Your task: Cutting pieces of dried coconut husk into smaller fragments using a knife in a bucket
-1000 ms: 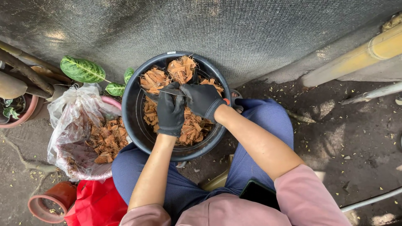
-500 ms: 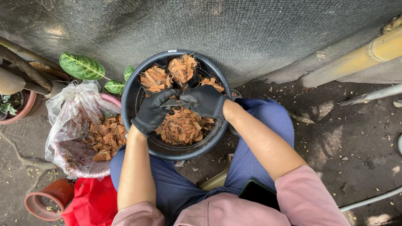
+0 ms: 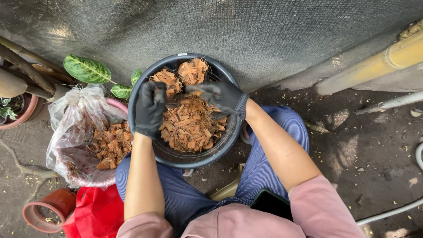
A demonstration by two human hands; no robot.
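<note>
Clear plastic bag [image 3: 75,128] of brown husk chips beside black tub [image 3: 145,66].

The hands have drawn apart inside the black tub [image 3: 140,110]: the left hand [image 3: 150,108] has slid to nine o'clock by the rim, the right hand [image 3: 222,96] to two o'clock, uncovering the heap of brown husk chips [image 3: 187,125] between them.
</note>
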